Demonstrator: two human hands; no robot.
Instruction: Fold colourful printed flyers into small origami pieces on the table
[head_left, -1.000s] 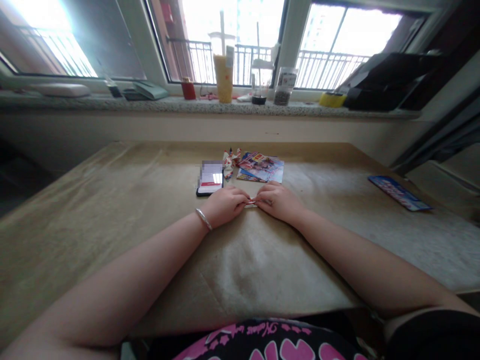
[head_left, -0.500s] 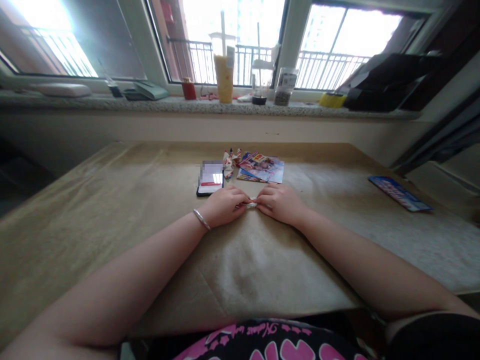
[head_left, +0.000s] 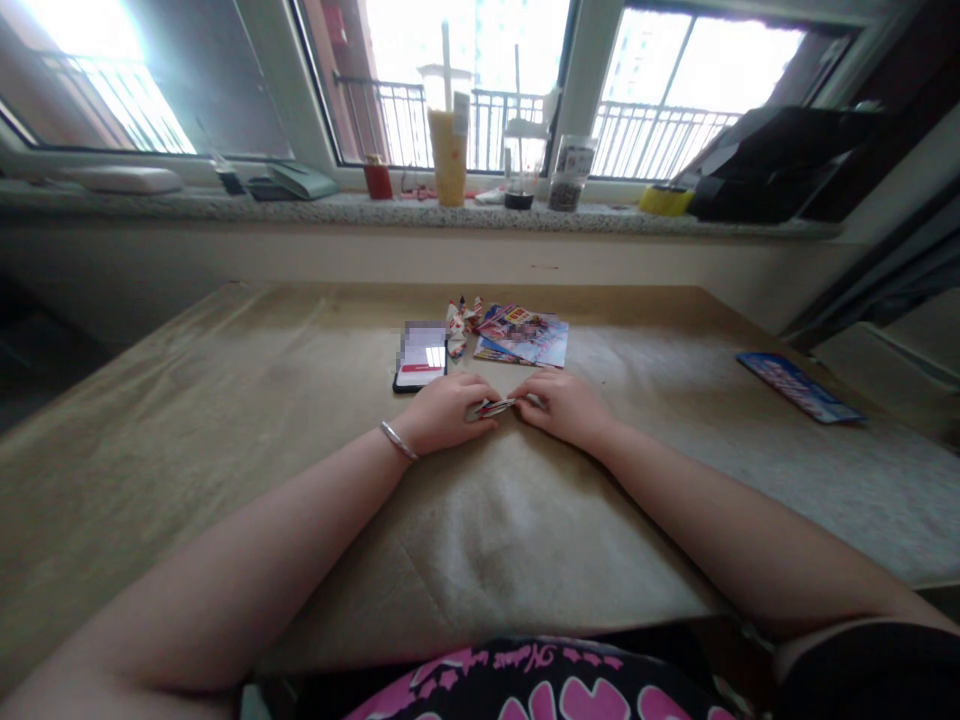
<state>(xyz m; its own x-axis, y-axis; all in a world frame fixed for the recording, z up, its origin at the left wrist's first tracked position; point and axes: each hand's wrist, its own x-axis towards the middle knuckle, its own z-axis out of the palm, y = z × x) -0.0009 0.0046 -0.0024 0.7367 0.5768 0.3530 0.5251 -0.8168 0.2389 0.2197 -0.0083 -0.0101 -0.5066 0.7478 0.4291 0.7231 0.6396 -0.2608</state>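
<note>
Folded paper strip (head_left: 490,408), red and white, sits just above the counter's near edge, pinched between both hands, its long side running left to right; left hand (head_left: 444,414) clamps its left end between the fingers, with a silver bangle (head_left: 397,440) around the wrist; right hand (head_left: 562,408) presses on its right end, so the two hands are close together, almost touching, with only the strip between them; kraft paper (head_left: 225,420) covers the counter; on it, just beyond the left hand, lies a smartphone (head_left: 420,357) with a blurred screen; beside that stands a small cluster of folded paper pieces (head_left: 457,325), touching a pile of glossy printed sheets (head_left: 521,336); well off to the right lies a blue printed strip (head_left: 799,387); along the granite windowsill (head_left: 337,211), from left to right, sit a pale oblong case (head_left: 120,180), a green flat case (head_left: 301,182), a small red cup (head_left: 378,180), a tall cup of yellow drink with a straw (head_left: 448,155), a glass jar (head_left: 566,175), a roll of yellow tape (head_left: 666,200) and a black bag (head_left: 772,165).
</note>
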